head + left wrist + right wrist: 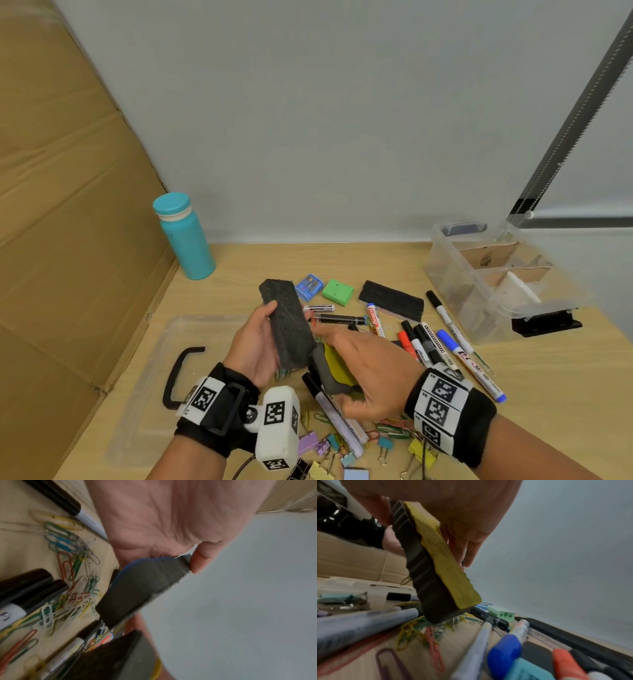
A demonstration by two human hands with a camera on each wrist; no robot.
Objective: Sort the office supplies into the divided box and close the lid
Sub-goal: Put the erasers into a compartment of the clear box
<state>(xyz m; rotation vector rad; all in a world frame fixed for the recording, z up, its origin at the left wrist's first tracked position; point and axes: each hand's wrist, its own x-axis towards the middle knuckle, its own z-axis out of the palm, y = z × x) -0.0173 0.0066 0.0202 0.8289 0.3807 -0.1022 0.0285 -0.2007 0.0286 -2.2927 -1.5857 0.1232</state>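
My left hand (255,344) grips a black felt board eraser (288,329) above the table, tilted with its felt side up; its blue back edge shows in the left wrist view (140,588). Just right of it, my right hand (364,371) holds a second eraser with a yellow back (335,370), pinched between thumb and fingers (436,568). The clear divided box (445,270) stands open at the far right. Its clear lid (144,359) with a black handle (176,375) lies flat on the left.
A third black eraser (390,302), a green sharpener (337,292), a blue case (309,287) and several markers (431,342) lie mid-table. Paper clips (68,563) and binder clips (322,445) are scattered near me. A teal bottle (185,236) stands back left beside cardboard (68,205).
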